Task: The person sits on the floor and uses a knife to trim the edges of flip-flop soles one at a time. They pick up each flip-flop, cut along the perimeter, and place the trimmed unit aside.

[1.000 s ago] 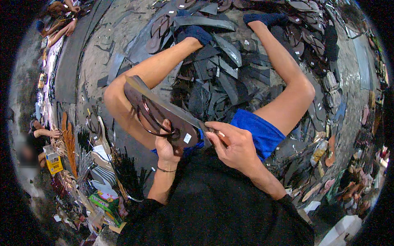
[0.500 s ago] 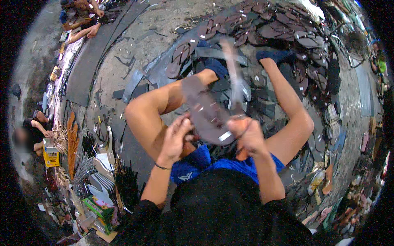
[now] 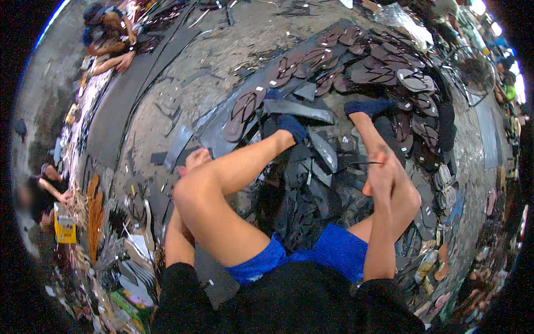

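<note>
My left hand (image 3: 196, 160) reaches past my raised left knee to the ground on my left, beside a dark rubber strip (image 3: 178, 147). Its fingers look curled, and I cannot tell whether it holds anything. My right hand (image 3: 381, 173) hovers over my right knee, closed on a thin dark tool (image 3: 360, 163) that points left. Between my legs lies a pile of dark rubber soles (image 3: 311, 186). A curved row of brown flip-flops (image 3: 311, 61) runs on a dark sheet beyond my blue-socked feet.
A round wire fan (image 3: 473, 69) stands at the far right. Another person (image 3: 105, 33) crouches at the top left and one more (image 3: 39, 195) sits at the left edge. Stacked soles and packets (image 3: 128, 267) crowd my left side. Loose sandals (image 3: 439, 183) lie at my right.
The brown flip-flop I held in both hands is gone from them. My left hand has dropped to the ground at my left, and my right hand has moved out over my right knee.
</note>
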A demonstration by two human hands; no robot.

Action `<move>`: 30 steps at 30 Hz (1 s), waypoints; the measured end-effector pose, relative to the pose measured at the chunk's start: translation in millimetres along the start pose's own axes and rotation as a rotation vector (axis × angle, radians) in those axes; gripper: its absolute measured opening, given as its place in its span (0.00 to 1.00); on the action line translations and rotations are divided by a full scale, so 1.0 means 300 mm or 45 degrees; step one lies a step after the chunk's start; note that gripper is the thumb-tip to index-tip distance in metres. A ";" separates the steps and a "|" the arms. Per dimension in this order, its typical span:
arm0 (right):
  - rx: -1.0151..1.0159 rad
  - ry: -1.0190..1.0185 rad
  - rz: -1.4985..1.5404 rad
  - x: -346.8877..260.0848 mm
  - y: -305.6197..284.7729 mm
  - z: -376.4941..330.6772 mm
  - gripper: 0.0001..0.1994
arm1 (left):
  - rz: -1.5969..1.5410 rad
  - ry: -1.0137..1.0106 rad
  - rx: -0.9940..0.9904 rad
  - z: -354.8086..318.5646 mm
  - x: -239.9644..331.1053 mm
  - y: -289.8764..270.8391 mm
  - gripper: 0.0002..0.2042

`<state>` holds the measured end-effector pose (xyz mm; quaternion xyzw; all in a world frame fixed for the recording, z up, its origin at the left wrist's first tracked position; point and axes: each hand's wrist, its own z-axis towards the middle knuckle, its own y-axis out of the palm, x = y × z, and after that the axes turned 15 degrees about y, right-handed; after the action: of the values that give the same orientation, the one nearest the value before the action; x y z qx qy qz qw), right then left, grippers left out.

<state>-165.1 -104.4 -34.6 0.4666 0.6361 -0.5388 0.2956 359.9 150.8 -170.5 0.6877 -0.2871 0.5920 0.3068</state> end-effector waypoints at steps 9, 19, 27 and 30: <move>-0.321 0.149 -0.029 -0.076 0.468 0.417 0.12 | 1.075 -0.225 0.149 0.044 0.011 0.244 0.25; 0.162 0.309 -0.139 -0.063 0.926 1.196 0.29 | 0.889 -0.013 0.355 0.098 -0.007 0.365 0.27; -0.559 0.575 0.773 -0.238 1.037 1.067 0.09 | 0.345 0.179 0.627 0.286 0.155 0.268 0.22; -0.586 0.677 0.715 -0.274 1.019 1.154 0.10 | 0.158 0.251 0.538 0.428 0.321 0.325 0.24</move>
<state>101.7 -464.8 -172.3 0.6654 0.6420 -0.1434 0.3527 380.9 -13.1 -81.4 0.6566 -0.1671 0.7209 0.1457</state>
